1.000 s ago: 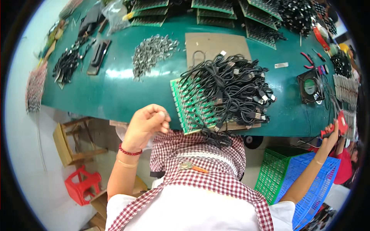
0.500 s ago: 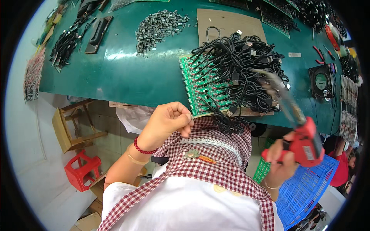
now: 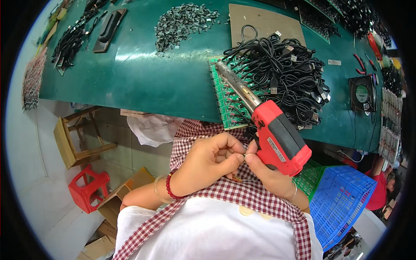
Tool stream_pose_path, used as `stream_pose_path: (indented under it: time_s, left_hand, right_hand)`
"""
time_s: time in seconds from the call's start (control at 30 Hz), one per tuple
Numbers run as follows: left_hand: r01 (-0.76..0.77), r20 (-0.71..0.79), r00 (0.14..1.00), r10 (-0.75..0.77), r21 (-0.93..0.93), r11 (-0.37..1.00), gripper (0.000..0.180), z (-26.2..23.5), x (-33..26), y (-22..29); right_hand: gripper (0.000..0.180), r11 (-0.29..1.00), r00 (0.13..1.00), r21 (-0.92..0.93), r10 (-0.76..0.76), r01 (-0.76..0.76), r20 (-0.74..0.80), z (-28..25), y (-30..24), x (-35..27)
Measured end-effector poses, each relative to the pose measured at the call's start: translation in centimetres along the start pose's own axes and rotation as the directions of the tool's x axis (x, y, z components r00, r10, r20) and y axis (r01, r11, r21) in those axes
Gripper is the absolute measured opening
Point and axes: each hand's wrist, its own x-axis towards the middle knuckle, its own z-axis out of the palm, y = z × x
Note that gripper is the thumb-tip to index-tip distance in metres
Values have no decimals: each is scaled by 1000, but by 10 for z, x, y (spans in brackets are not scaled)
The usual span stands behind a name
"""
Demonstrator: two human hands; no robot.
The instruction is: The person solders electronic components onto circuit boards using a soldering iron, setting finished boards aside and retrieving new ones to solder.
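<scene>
My right hand [image 3: 275, 180] is wrapped round the grip of a red-and-black soldering gun [image 3: 281, 134]. Its metal barrel points up and left, over a green circuit board panel [image 3: 225, 106]. My left hand [image 3: 212, 160] is closed in a pinch in front of my apron, its fingertips meeting those of the right hand. Whatever sits between those fingertips is too small to make out. Black USB cables [image 3: 281, 73] lie bundled over the panel's right side, their thin ends reaching onto the board.
A heap of small metal-and-black parts [image 3: 184, 26] lies on the green table [image 3: 164, 86]. Brown cardboard [image 3: 264, 21] is under the cables. A small black fan [image 3: 362, 93] and red-handled pliers [image 3: 359, 64] are at the right. A blue basket [image 3: 342, 195] and a red stool [image 3: 89, 188] stand below.
My right hand has brought the soldering gun left, its barrel swinging over the panel. My left hand has moved right and down, and the fingertips of both hands now meet.
</scene>
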Motion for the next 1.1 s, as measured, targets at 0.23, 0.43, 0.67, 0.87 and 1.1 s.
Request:
stream_pose_path:
  time_s: [0.23, 0.43, 0.67, 0.87, 1.1]
  left_hand:
    - [-212, -31, 973, 230, 282, 936, 8, -2, 1, -10]
    - [-296, 46, 949, 312, 475, 829, 6, -6, 7, -5]
    - [33, -113, 993, -23, 93, 995, 5, -44, 26, -1]
    - [119, -83, 991, -105, 189, 975, 8, -53, 38, 3]
    - [133, -8, 991, -133, 160, 978, 10, -58, 41, 5]
  right_hand:
    - [25, 986, 991, -112, -129, 123, -46, 0, 14, -1]
    - [31, 993, 991, -90, -83, 73, -104, 0, 13, -2]
    - [19, 975, 991, -208, -96, 76, -91, -30, 28, -21]
    - [49, 991, 987, -117, -80, 65, -136, -60, 53, -65]
    - [18, 962, 985, -267, 8, -54, -170, -68, 60, -87]
